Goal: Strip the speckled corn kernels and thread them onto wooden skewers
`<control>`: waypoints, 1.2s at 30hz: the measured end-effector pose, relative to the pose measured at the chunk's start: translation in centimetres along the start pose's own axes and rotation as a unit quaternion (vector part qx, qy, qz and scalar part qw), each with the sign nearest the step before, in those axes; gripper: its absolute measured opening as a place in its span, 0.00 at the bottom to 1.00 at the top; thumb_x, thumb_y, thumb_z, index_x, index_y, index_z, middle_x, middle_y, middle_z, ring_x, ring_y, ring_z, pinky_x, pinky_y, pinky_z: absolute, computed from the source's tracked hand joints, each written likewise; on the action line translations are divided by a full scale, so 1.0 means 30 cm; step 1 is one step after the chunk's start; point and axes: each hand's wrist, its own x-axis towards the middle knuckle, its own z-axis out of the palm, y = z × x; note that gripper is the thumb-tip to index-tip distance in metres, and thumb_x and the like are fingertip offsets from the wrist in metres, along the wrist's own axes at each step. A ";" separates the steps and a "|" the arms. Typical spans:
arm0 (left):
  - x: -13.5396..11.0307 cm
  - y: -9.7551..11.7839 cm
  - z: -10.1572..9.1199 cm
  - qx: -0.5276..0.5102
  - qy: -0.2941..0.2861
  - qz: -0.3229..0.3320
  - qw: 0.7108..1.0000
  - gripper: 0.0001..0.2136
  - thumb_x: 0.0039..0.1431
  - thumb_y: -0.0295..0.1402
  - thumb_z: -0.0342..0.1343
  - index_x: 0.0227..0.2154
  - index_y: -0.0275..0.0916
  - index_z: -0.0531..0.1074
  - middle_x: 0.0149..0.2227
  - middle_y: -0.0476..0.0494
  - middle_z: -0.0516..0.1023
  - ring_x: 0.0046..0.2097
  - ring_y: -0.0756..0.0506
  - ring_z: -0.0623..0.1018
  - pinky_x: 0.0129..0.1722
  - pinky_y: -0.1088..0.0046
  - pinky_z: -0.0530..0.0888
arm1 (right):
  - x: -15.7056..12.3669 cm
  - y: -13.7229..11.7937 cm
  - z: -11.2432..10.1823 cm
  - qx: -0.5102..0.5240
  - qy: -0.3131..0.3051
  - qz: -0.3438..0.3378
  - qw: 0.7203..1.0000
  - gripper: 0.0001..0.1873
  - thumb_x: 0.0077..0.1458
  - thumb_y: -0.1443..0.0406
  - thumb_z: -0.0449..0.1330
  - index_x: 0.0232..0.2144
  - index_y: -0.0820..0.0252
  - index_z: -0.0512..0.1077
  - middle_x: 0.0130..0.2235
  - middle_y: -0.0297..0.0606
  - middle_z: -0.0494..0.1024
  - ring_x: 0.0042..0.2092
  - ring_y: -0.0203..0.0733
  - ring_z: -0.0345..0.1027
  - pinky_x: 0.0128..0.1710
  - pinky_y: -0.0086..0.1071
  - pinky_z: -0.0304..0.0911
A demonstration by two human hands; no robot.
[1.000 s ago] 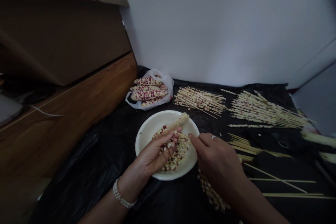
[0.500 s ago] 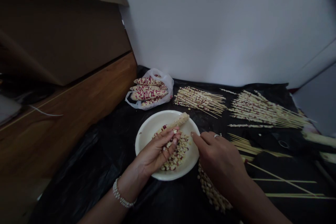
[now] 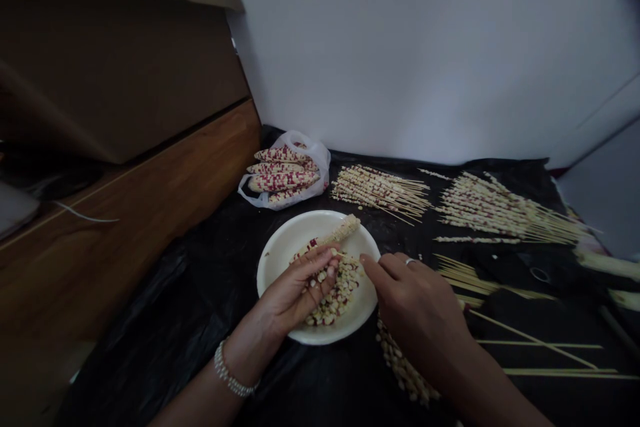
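Observation:
My left hand (image 3: pixel 305 280) is over a white bowl (image 3: pixel 267 280), its fingers curled round loose corn kernels (image 3: pixel 320 277), one of them pinched at thumb and fingertip. Closed round a thin bamboo skewer (image 3: pixel 533 339), my right hand (image 3: pixel 413 297) is at the bowl's right rim. The skewer's tip points left and meets the pinched kernel; its other end sticks out behind the hand, with a dark red kernel close to it. Below my left hand, more cream and dark red kernels (image 3: pixel 333 310) lie in the bowl. A partly stripped corn cob (image 3: pixel 345 228) rests across its far side.
Several speckled cobs (image 3: pixel 283 180) sit in a plastic bag (image 3: pixel 320 150) behind the bowl. Kernel-threaded skewers lie in a middle bundle (image 3: pixel 375 188) and a right bundle (image 3: pixel 490 210). Bare skewers (image 3: pixel 470 273) and a kernel pile (image 3: pixel 403 363) flank my right hand. Black plastic (image 3: pixel 175 320) covers the surface.
My right hand has moved slightly left with the skewer. The skewer's tip now shows between the hands, at the kernel in my left fingers.

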 end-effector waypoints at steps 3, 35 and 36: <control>0.001 0.000 -0.001 0.005 -0.008 -0.002 1.000 0.10 0.54 0.18 0.55 0.39 0.31 0.74 0.32 0.43 0.78 0.33 0.53 0.77 0.34 0.83 0.76 | -0.001 -0.002 -0.002 0.006 0.002 0.002 1.000 0.19 0.46 0.77 0.51 0.39 0.63 0.73 0.27 0.36 0.71 0.29 0.40 0.62 0.29 0.33 0.51; 0.013 -0.014 0.002 0.010 0.002 0.033 0.999 0.08 0.56 0.17 0.54 0.36 0.29 0.75 0.31 0.42 0.78 0.31 0.54 0.78 0.33 0.85 0.77 | -0.010 -0.052 -0.004 0.015 0.022 0.009 1.000 0.13 0.48 0.75 0.55 0.38 0.67 0.73 0.27 0.38 0.70 0.29 0.41 0.61 0.29 0.34 0.54; 0.013 -0.015 0.004 0.008 0.006 0.036 0.999 0.08 0.56 0.17 0.54 0.36 0.29 0.75 0.30 0.43 0.78 0.31 0.54 0.78 0.33 0.85 0.76 | -0.009 -0.054 -0.003 0.013 0.026 0.008 1.000 0.14 0.49 0.75 0.54 0.38 0.67 0.73 0.28 0.38 0.70 0.29 0.41 0.60 0.29 0.34 0.54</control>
